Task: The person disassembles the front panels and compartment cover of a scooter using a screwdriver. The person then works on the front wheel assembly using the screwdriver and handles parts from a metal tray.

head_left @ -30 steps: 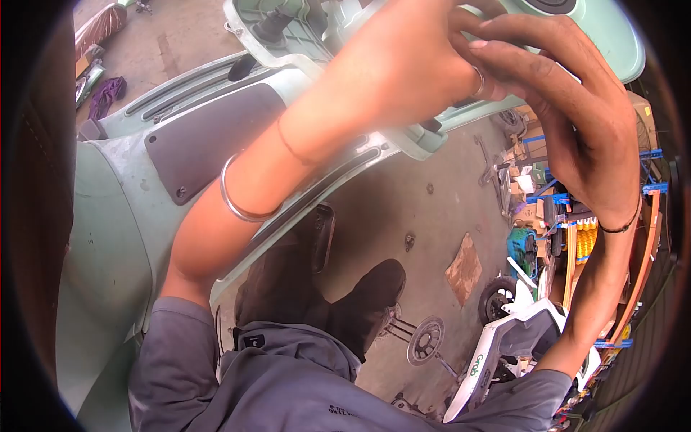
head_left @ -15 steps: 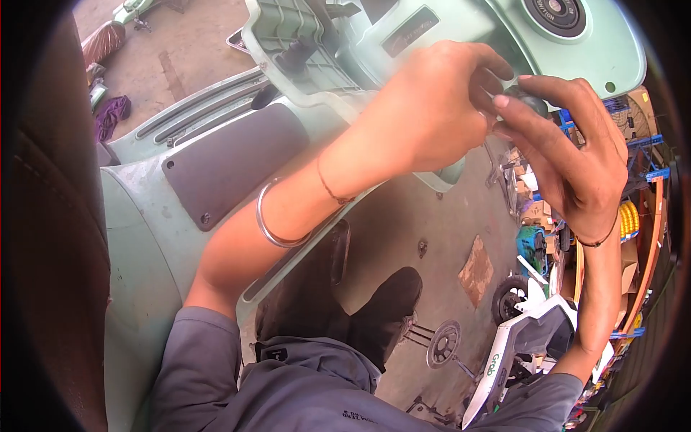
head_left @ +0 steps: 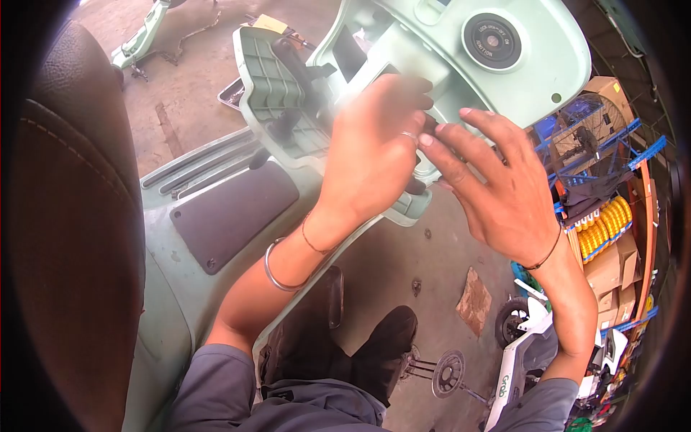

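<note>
My left hand (head_left: 374, 155), with a ring on a finger and a bangle up the arm, is closed, its fingertips partly blurred. At its fingertips is a small dark piece (head_left: 430, 124), mostly hidden; its kind I cannot make out. My right hand (head_left: 497, 180) comes in from the other side, fingers apart and lightly bent, tips meeting the left fingers at that piece. Both hands are raised before the pale green scooter front panel (head_left: 529, 86), which carries a round black ignition switch (head_left: 492, 41). Behind the left hand stands a ribbed green inner cover (head_left: 270, 90).
A dark seat (head_left: 83, 216) rises at the left, beside the footboard with its dark mat (head_left: 234, 216). To the right are shelves with cardboard boxes (head_left: 612, 266), a wire fan (head_left: 579, 140) and a white Grab-marked body panel (head_left: 507, 374). Loose parts (head_left: 147, 36) lie on the floor.
Both hands have moved left and slightly down in view, staying together at the fingertips. The view has shifted, showing more of the seat and shelves.
</note>
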`<action>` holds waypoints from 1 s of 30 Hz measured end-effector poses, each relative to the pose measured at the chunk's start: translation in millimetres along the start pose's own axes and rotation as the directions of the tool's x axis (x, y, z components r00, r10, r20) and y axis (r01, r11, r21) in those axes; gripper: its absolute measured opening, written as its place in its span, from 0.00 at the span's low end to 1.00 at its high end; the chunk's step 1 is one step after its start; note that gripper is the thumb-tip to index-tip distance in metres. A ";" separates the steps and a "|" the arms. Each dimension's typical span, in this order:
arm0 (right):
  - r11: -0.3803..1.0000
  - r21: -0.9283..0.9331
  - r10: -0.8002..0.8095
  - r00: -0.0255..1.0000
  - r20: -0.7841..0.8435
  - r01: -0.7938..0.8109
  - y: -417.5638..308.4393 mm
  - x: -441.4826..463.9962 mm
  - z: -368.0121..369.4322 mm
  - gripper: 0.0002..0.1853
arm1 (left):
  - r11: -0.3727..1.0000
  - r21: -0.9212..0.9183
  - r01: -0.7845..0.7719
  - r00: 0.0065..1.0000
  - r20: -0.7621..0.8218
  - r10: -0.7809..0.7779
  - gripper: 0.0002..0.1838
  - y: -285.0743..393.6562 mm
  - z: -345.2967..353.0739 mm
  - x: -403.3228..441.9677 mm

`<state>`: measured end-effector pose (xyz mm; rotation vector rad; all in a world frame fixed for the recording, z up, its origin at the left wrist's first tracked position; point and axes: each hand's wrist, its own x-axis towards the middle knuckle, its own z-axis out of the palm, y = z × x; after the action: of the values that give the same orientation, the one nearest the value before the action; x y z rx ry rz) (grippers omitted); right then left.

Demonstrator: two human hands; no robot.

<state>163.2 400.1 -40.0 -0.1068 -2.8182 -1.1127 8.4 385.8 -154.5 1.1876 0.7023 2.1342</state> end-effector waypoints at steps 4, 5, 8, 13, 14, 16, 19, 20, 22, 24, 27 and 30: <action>1.000 0.016 -0.025 0.999 -0.047 0.026 -4.8 -4.5 5.6 0.22 | 0.997 0.000 -0.073 0.994 -0.086 0.073 0.12 -2.0 0.2 -1.7; 0.999 0.047 -0.009 0.997 -0.070 0.012 -5.4 -7.4 6.1 0.23 | 0.998 -0.032 -0.059 0.993 -0.105 0.056 0.12 1.0 1.8 -4.3; 0.998 -0.003 0.060 0.993 -0.100 -0.060 0.7 -8.7 7.4 0.25 | 0.954 0.075 -0.292 0.947 -0.117 0.299 0.09 -8.4 2.1 -14.9; 0.996 0.053 0.069 0.997 0.019 -0.070 -5.4 -5.0 2.9 0.32 | 0.744 0.366 -0.559 0.784 -0.058 0.618 0.10 -13.7 -4.5 -29.6; 0.991 0.098 0.084 0.996 0.026 -0.086 -5.8 -5.3 2.9 0.30 | 0.744 0.370 -0.556 0.786 -0.058 0.616 0.10 -13.4 -6.6 -28.7; 0.986 0.134 0.096 0.995 0.015 -0.097 -2.6 -11.3 4.8 0.29 | 0.719 0.445 -0.533 0.814 0.039 0.580 0.11 -12.7 -10.4 -27.3; 0.981 0.171 0.099 0.995 -0.013 -0.096 2.9 -9.1 9.6 0.27 | 0.705 0.432 -0.562 0.801 0.071 0.594 0.10 -15.2 -12.6 -26.2; 0.984 0.160 0.089 0.992 -0.092 -0.074 1.1 -5.3 12.5 0.26 | 0.709 0.433 -0.557 0.806 0.076 0.587 0.10 -14.4 -13.1 -26.9; 0.988 0.144 0.073 0.982 -0.175 -0.048 -0.8 -0.4 12.4 0.26 | 0.712 0.428 -0.556 0.806 0.070 0.588 0.10 -13.9 -13.4 -26.4; 0.990 0.136 0.056 0.995 -0.079 -0.045 -3.2 -2.5 8.7 0.25 | 0.721 0.415 -0.555 0.810 0.074 0.581 0.09 -13.0 -11.8 -26.9; 0.988 0.157 0.034 0.991 -0.128 -0.014 0.5 -6.6 9.8 0.25 | 0.770 0.382 -0.512 0.843 0.049 0.536 0.09 -10.2 -9.3 -30.1; 0.992 0.104 0.076 0.990 -0.116 -0.065 5.9 -9.1 9.5 0.26 | 0.740 0.416 -0.528 0.836 0.101 0.540 0.09 -11.2 -12.0 -30.5</action>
<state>172.0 410.7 -44.1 -0.1259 -2.7350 -0.9287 13.5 369.9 -184.8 1.7797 0.9711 2.5429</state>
